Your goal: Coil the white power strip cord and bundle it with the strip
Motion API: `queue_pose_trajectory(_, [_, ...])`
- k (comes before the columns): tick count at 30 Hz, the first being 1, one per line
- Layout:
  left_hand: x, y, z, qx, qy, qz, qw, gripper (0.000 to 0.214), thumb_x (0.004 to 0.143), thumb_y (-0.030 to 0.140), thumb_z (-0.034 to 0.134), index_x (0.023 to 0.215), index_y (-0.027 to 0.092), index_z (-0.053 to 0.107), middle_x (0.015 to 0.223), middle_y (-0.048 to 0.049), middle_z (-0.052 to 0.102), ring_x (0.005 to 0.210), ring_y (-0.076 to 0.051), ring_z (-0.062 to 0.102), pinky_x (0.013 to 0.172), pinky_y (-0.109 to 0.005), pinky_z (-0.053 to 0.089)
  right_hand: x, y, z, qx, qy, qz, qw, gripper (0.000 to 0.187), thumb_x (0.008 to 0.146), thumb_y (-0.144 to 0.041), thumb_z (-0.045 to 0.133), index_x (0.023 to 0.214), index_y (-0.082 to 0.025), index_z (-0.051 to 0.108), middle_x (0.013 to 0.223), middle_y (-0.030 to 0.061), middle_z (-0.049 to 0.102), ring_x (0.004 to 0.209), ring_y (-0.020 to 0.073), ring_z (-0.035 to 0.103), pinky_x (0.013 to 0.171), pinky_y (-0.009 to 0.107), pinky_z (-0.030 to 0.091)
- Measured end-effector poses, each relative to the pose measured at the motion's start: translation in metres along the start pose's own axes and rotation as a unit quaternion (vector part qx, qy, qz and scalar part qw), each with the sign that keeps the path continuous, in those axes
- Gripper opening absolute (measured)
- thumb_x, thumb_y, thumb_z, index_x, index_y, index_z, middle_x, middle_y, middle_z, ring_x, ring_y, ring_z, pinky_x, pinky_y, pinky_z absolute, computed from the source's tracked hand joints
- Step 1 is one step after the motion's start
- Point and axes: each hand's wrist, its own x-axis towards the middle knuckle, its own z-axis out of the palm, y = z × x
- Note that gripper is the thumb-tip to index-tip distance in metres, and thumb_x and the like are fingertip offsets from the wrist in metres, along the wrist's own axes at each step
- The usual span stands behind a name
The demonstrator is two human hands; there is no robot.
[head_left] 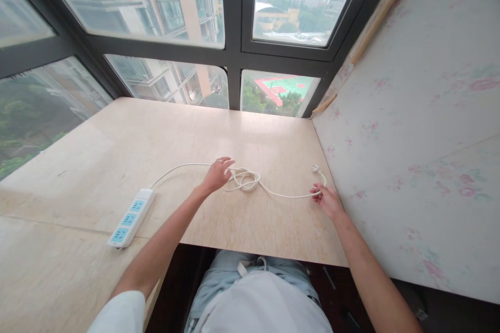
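Observation:
A white power cord [281, 196] lies across the pale surface, with a loose tangle of loops at its middle. Its left end runs to a white power strip [132, 218] with blue sockets. My left hand [217, 174] is over the cord just left of the loops, fingers slightly apart; whether it touches the cord is unclear. The fingers of my right hand [327, 201] are closed around the cord near its right end. Beyond that hand, the cord curves up to the plug [314, 169], whose prongs point away from me.
The pale marble-patterned sill [172, 130] has a seam at left and a front edge close to my lap. Dark window frames [233, 26] border it at the back and left. A flower-patterned wall [390, 166] rises close to my right hand.

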Motion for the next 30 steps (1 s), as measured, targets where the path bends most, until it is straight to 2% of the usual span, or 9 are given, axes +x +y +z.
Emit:
queue_pose_trajectory(5, [0.024,0.021,0.028,0.042,-0.111,0.039,0.992,0.04,0.087,0.02,0.055,0.126,0.019,0.06,0.127,-0.0111,0.062,0.126,-0.025,0.05,0.107,-0.039,0.037,-0.012,0.004,-0.007,-0.191,-0.022,0.02,0.981,0.023,0.082,-0.038,0.061,0.074,-0.017,0.056,0.057,0.0023,0.063,0.039,0.0112,0.052,0.035,0.021,0.035])
queue_pose_trajectory(9, [0.027,0.022,0.032,0.051,-0.136,0.026,0.989,0.04,0.087,0.025,0.059,0.127,0.021,0.059,0.119,-0.0126,0.065,0.116,-0.026,0.057,0.099,-0.038,0.043,-0.016,0.0,-0.021,-0.424,-0.011,-0.049,0.904,0.038,0.089,-0.049,0.05,0.066,-0.019,0.054,0.053,0.0018,0.061,0.038,0.0121,0.051,0.04,0.024,0.033])
queue_pose_trajectory(13, [0.021,0.024,0.022,0.022,-0.119,0.015,0.992,0.042,0.086,0.026,0.062,0.128,0.019,0.06,0.117,-0.0125,0.064,0.11,-0.023,0.059,0.095,-0.033,0.045,-0.023,-0.005,-0.026,-0.542,0.032,-0.116,0.832,0.042,0.089,-0.053,0.048,0.072,-0.019,0.064,0.067,0.0083,0.069,0.056,0.0184,0.062,0.052,0.028,0.036])
queue_pose_trajectory(17, [0.011,0.032,0.008,-0.059,-0.074,0.002,0.996,0.034,0.087,0.019,0.06,0.12,0.019,0.065,0.109,-0.0095,0.065,0.098,-0.019,0.063,0.088,-0.03,0.048,-0.034,-0.009,-0.016,-0.561,0.067,-0.152,0.811,0.034,0.086,-0.048,0.053,0.096,-0.019,0.07,0.079,0.0107,0.072,0.073,0.0237,0.066,0.06,0.03,0.039])
queue_pose_trajectory(20, [0.002,0.04,-0.001,-0.112,-0.021,0.012,0.993,0.026,0.087,0.015,0.056,0.108,0.02,0.071,0.098,-0.0072,0.065,0.086,-0.016,0.064,0.081,-0.029,0.049,-0.045,-0.013,-0.002,-0.528,0.054,-0.184,0.827,0.034,0.086,-0.043,0.053,0.106,-0.019,0.068,0.071,0.0056,0.068,0.07,0.0216,0.064,0.063,0.03,0.04])
queue_pose_trajectory(23, [-0.009,0.05,-0.01,-0.162,0.049,0.034,0.985,0.021,0.087,0.015,0.056,0.098,0.02,0.073,0.089,-0.0057,0.063,0.081,-0.015,0.062,0.076,-0.027,0.049,-0.057,-0.018,0.019,-0.451,-0.019,-0.228,0.863,0.037,0.087,-0.044,0.052,0.108,-0.017,0.067,0.063,0.0004,0.062,0.062,0.0182,0.059,0.063,0.029,0.042])
queue_pose_trajectory(25, [-0.016,0.058,-0.015,-0.201,0.102,0.041,0.973,0.018,0.088,0.016,0.056,0.095,0.02,0.073,0.086,-0.0049,0.062,0.079,-0.015,0.06,0.072,-0.026,0.049,-0.065,-0.021,0.035,-0.402,-0.09,-0.254,0.875,0.037,0.088,-0.044,0.052,0.108,-0.017,0.066,0.067,0.0004,0.063,0.062,0.0166,0.058,0.063,0.029,0.044])
queue_pose_trajectory(27, [-0.023,0.067,-0.021,-0.235,0.153,0.039,0.959,0.016,0.088,0.017,0.057,0.094,0.02,0.072,0.085,-0.0045,0.061,0.077,-0.014,0.059,0.069,-0.026,0.049,-0.069,-0.022,0.053,-0.374,-0.153,-0.289,0.868,0.034,0.087,-0.041,0.055,0.108,-0.018,0.066,0.08,0.0039,0.067,0.072,0.0172,0.061,0.067,0.03,0.048])
queue_pose_trajectory(30, [-0.033,0.08,-0.028,-0.261,0.21,0.039,0.942,0.014,0.089,0.019,0.058,0.093,0.02,0.072,0.087,-0.0046,0.06,0.079,-0.014,0.059,0.067,-0.025,0.048,-0.066,-0.021,0.076,-0.353,-0.219,-0.354,0.838,0.031,0.086,-0.038,0.06,0.11,-0.02,0.066,0.106,0.0094,0.068,0.1,0.022,0.062,0.089,0.038,0.048])
